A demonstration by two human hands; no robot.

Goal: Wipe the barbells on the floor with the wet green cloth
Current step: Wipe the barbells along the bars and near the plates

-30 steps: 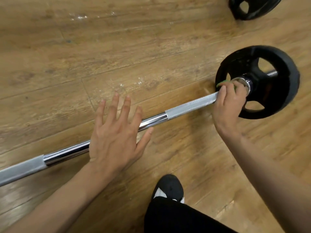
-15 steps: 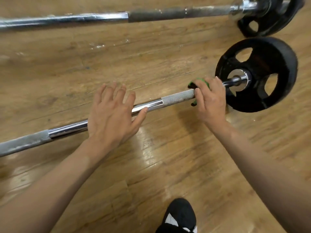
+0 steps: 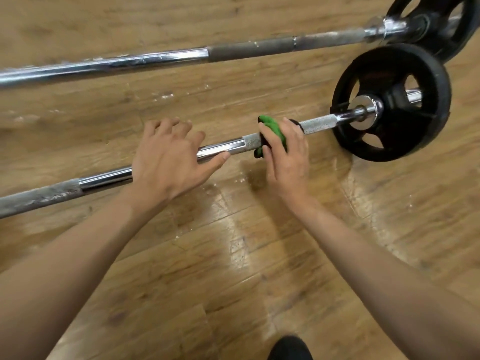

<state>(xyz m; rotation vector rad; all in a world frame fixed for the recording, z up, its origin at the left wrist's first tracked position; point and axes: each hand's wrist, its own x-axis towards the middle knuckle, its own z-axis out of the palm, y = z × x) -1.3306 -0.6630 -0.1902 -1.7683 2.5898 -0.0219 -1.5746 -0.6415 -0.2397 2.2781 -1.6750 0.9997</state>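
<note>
Cloth [image 3: 273, 129] wrapped on the near bar [image 3: 319, 123], mid-wipe as I judge it.

From my feed, the cloth sits on the knurled stretch a little way in from the plate [image 3: 389, 144], and my right hand [image 3: 288, 157] grips it, fingers curled over the top so only a green fold shows between and above them. It is pinned between palm and bar, not hanging loose. My left hand [image 3: 168, 162] lies spread on the chrome part just beside, fingers straight, thumb touching the bar, holding nothing (steadying it, I take it). I would call the job early. The knurl at the far left of this bar looks dull and streaked. The far bar [image 3: 130, 61], well apart on the floor [image 3: 207, 255], shows white flecks and no hand on it. I cannot tell which parts are already clean.
</note>
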